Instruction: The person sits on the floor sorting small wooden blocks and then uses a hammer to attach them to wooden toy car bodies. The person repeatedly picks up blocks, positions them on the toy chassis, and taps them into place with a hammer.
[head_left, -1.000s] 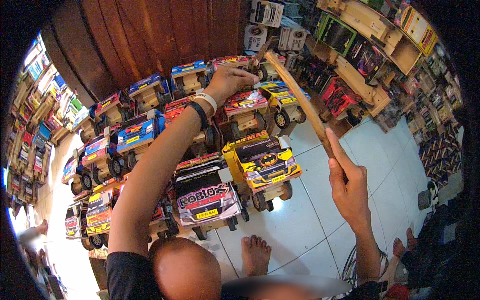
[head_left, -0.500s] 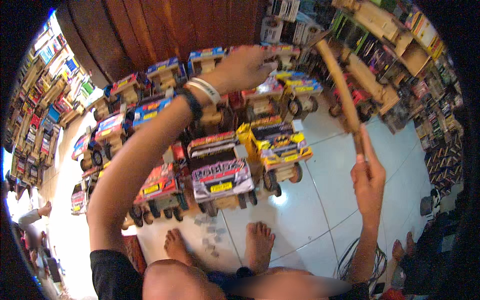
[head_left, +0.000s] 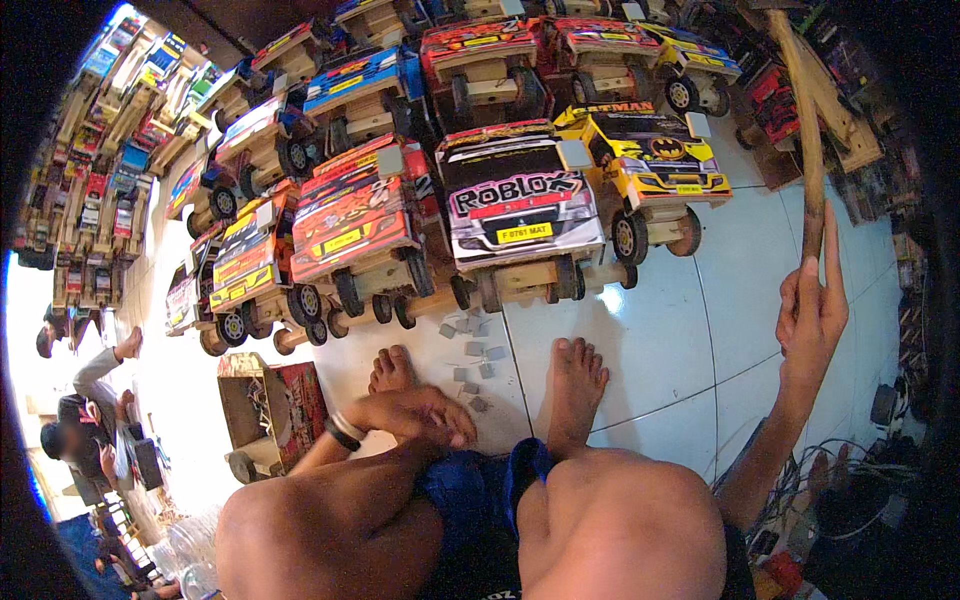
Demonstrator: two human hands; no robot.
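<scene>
My right hand is closed round the lower part of a hammer's wooden handle, with one finger laid along it. The hammer stands raised, its dark head cut by the top edge of the view. Low between my knees, my left hand hangs over my left foot with its fingers curled in; whatever it may hold is hidden. Small grey square pieces lie scattered on the tiles just beyond it. Ahead stand wooden toy trucks with printed fronts, among them a white and black one and a yellow one.
An orange-red toy truck stands among several more rows. An open box sits left of my foot. Cables lie coiled at lower right. More toys are stacked at far left, where another person sits.
My left hand has come back from over the far trucks to between my knees. The view has tipped down, and my right hand still grips the raised hammer.
</scene>
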